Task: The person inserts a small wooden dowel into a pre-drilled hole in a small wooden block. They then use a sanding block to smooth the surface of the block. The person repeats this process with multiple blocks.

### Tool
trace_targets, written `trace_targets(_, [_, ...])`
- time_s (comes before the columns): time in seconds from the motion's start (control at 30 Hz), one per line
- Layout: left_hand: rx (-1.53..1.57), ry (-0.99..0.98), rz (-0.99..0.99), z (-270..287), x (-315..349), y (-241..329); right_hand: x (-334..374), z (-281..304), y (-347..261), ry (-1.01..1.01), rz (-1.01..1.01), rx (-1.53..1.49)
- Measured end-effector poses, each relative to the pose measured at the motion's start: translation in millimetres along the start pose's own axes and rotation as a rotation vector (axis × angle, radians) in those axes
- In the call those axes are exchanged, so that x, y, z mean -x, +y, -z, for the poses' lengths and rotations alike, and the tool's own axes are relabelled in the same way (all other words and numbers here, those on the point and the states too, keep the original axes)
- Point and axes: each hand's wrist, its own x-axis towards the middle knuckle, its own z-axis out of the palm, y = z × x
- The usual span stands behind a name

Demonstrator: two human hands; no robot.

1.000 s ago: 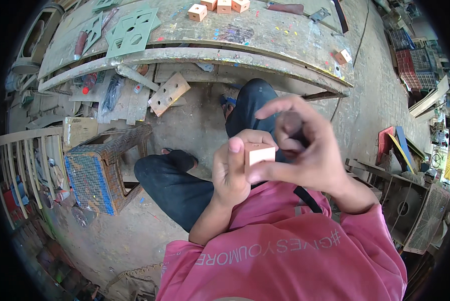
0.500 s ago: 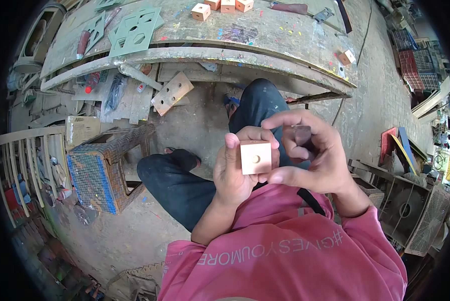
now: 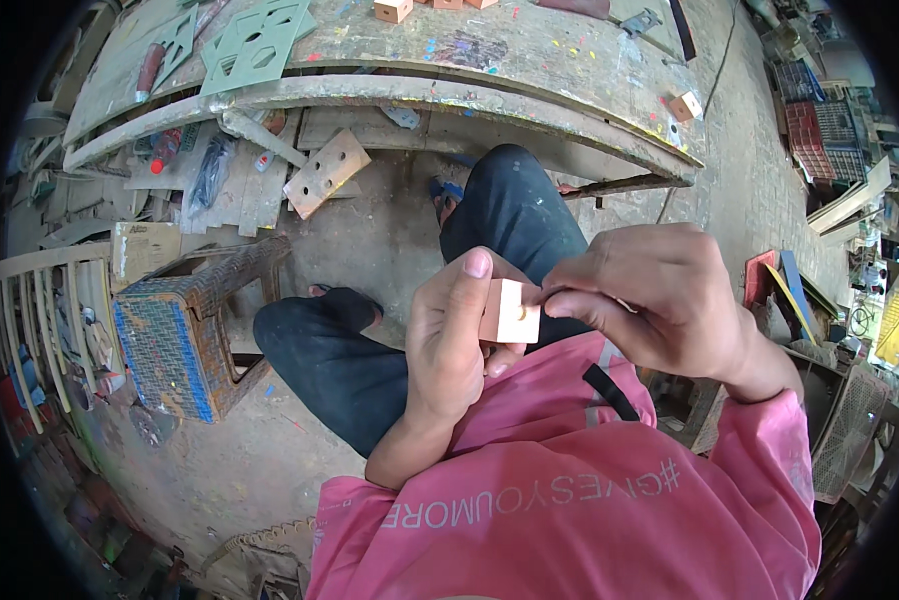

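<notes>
A pale wooden cube (image 3: 505,312) with a round hole in one face is held in my left hand (image 3: 451,335), thumb along its upper left side and fingers behind and below. My right hand (image 3: 669,300) is closed just to the right of the cube, thumb and forefinger pinched together with their tips close to the holed face. The dark brown folded piece, which looks like sandpaper, showed in this hand half a second ago; now the curled fingers hide it. Whether the fingertips touch the cube I cannot tell.
Ahead stands a paint-spotted workbench (image 3: 529,70) with more wooden cubes (image 3: 393,10), another cube (image 3: 684,106) at its right end, and green templates (image 3: 259,45). A board with holes (image 3: 327,174) leans below. To the left is a woven-sided stool (image 3: 164,350).
My right hand has turned over and closed, its fingertips moving close to the cube's hole. My left hand has tilted the cube so its holed face turns rightward. The view has shifted slightly.
</notes>
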Motion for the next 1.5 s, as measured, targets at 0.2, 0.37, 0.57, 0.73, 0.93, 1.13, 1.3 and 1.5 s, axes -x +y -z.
trace_targets(0.2, [-0.092,0.014,-0.057,7,0,-1,-8,7,-9,-0.132,0.177,0.364])
trace_targets(0.37, [-0.307,0.060,-0.251,6,-3,-6,-7,3,-1,-0.189,0.064,0.244])
trace_targets(0.57, [-0.435,0.023,-0.454,7,-7,-10,-16,9,16,-0.353,-0.392,-0.270])
trace_targets(0.73, [-0.351,0.023,-0.524,6,-13,-6,-16,24,20,-0.638,-0.999,-1.028])
trace_targets(0.93, [-0.042,-0.029,-0.348,10,-13,-16,18,13,20,-0.073,-0.810,-1.068])
trace_targets(1.13, [0.026,-0.267,-0.535,14,-29,-29,52,-6,27,0.299,-0.835,-1.124])
trace_targets(1.3, [0.225,-0.217,-0.354,13,-30,-33,60,-12,20,0.344,-0.815,-1.100])
trace_targets(1.5, [0.378,-0.264,-0.282,16,-34,-38,55,-11,9,0.264,-0.708,-0.863])
